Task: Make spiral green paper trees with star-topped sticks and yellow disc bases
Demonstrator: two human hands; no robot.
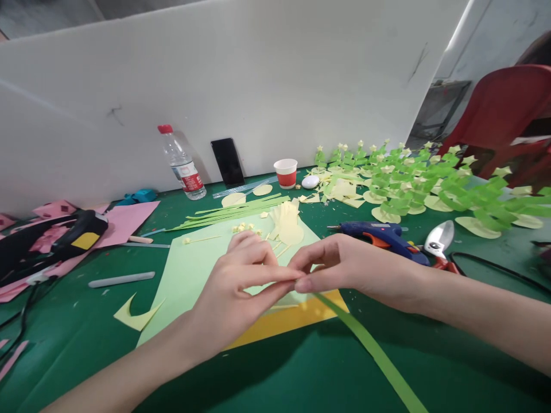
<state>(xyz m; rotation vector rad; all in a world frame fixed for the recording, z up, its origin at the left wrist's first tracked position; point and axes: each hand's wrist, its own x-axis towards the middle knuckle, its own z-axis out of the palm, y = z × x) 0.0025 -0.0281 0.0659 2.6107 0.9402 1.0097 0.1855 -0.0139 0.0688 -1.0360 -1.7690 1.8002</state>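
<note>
My left hand (239,287) and my right hand (344,265) meet fingertip to fingertip over a light green paper sheet (189,275). Both pinch the end of a long green paper strip (374,355) that runs down toward the lower right. A yellow sheet (297,318) lies under the green sheet's near edge. Beyond the hands lie pale yellow cut pieces (287,223) and several green strips (232,211).
A blue glue gun (383,235) and scissors (439,241) lie to the right. Many green paper trees (430,183) fill the far right. A water bottle (183,163), phone (227,162) and red cup (286,172) stand by the white board. A black glue gun (64,235) rests on pink paper at left.
</note>
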